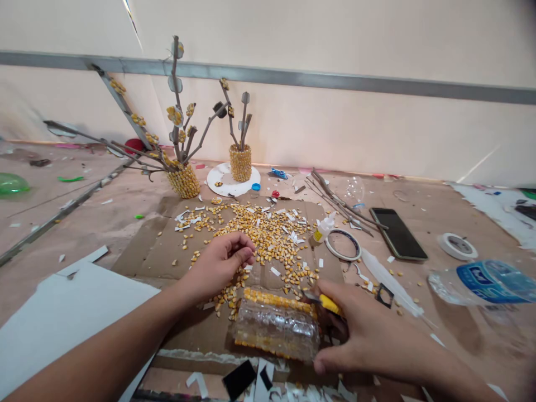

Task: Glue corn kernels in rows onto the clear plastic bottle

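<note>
My left hand (228, 258) is above the corn kernels (255, 231) on the cardboard, its fingers curled together; whatever lies between the fingertips is too small to tell. At the right end of a clear plastic cylinder (278, 324), my right hand (349, 329) holds a yellow-handled tool (329, 304), possibly scissors. The cylinder lies on its side, with rows of kernels along its top and lower edges. A small glue bottle (324, 228) stands beyond it, beside a tape roll (343, 245).
Two kernel-covered pots (183, 181) with twigs stand at the back. Loose sticks (339, 202), a phone (397, 233), white tape (458, 246) and a plastic bottle (481, 282) lie right. White sheets (92, 318) lie left, paper scraps (293, 392) in front.
</note>
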A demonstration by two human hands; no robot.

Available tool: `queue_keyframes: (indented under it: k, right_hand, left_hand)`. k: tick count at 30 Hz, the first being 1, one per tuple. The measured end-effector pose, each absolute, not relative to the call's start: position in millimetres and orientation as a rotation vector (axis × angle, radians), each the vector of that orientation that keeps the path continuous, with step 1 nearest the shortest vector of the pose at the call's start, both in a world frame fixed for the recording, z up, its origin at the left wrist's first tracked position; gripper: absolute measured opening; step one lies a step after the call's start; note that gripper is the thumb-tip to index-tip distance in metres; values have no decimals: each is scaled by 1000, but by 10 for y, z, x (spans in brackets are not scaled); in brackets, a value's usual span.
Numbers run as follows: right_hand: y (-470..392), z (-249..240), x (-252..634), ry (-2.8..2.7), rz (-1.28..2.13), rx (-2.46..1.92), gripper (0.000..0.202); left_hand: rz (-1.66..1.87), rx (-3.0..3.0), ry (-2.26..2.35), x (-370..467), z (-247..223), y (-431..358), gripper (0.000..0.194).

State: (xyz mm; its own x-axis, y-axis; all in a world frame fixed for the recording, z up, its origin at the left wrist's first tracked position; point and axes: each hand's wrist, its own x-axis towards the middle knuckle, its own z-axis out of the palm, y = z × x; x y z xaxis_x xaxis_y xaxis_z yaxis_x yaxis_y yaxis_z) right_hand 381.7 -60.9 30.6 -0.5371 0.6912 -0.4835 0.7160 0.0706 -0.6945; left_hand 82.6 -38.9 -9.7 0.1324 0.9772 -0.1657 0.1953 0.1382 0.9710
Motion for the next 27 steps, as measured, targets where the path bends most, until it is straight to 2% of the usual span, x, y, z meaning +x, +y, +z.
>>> queue_keyframes:
  k: [5,9,16,20,27]
  right_hand:
    - [-445,217,3884,2532,-1519,1622,46]
    - [-409,128,3841,2708,-1353,1755,56]
    - [-447,76,3683,2483,-1323,1845,42]
    - [-491,140,3643,2440,-1283,1772,44]
    - [-644,211,3636,2467,-1202,1546,42]
  left_hand:
    - [948,1129,1199,870,-127,-386,35]
    - [942,1121,1208,889,-126,-369,41]
    - [989,1220,1280,905,-69,-418,30]
    - [1011,1202,1278,871,-83,-427,30]
    - [934,1080,1206,844,-105,-427,43]
